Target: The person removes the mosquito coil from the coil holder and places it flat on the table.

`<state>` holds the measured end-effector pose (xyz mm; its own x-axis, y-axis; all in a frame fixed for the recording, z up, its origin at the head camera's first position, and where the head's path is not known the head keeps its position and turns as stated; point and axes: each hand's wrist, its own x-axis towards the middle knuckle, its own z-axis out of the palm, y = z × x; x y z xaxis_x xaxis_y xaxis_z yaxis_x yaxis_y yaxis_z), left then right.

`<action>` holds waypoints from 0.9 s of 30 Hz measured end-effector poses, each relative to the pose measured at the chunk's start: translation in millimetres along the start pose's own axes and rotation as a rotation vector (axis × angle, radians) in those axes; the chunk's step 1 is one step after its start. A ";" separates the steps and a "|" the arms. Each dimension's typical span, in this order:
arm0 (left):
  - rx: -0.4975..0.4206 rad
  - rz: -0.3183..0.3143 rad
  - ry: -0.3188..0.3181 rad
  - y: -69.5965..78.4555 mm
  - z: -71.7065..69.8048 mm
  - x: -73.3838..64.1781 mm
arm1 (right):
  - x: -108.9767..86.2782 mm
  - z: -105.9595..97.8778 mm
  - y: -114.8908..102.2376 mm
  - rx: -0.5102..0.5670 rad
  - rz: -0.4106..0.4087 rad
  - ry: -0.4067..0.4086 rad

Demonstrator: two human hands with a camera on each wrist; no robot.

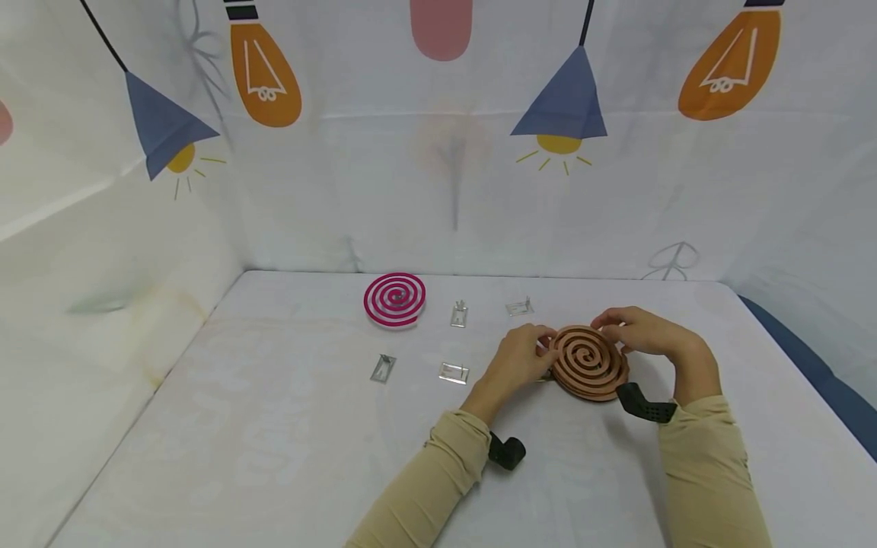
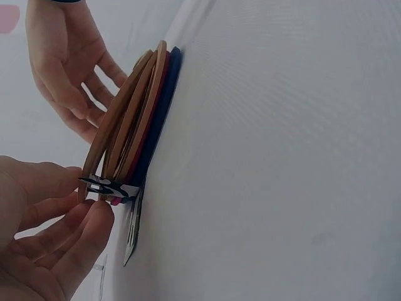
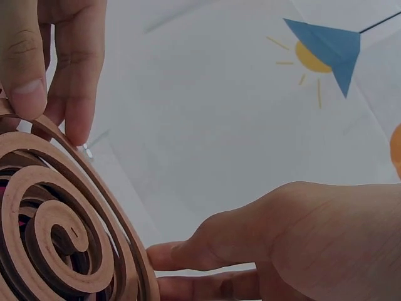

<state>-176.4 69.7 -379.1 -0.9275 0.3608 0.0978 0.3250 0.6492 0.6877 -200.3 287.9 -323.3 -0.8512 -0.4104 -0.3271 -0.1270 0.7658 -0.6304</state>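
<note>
A stack of brown mosquito coils (image 1: 589, 365) tilts between the two hands at the right of the table. In the left wrist view, red and blue coils (image 2: 164, 113) show beneath the brown ones. My left hand (image 1: 517, 358) pinches the stack's left edge, thumb on the top coil (image 3: 59, 232). My right hand (image 1: 647, 335) grips the far right edge between thumb and fingers; its fingertips are partly hidden behind the coils. A thin metal stand (image 2: 133, 229) pokes out beside the stack, close to the left fingers.
Toward the back, a pink mosquito coil (image 1: 395, 297) sits raised above the white table (image 1: 274, 426). Several small metal stands (image 1: 454, 373) lie spread between it and the left hand. A patterned white cloth (image 1: 384, 183) hangs behind the table.
</note>
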 end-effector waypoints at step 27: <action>-0.094 -0.038 -0.006 0.6 0.8 -0.9 | 1.1 -2.3 3.1 -0.021 0.010 -0.022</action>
<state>-175.3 70.3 -379.3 -0.9375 0.3416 0.0664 0.2709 0.5965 0.7555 -202.8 291.0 -324.1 -0.8410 -0.4136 -0.3487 -0.1297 0.7800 -0.6122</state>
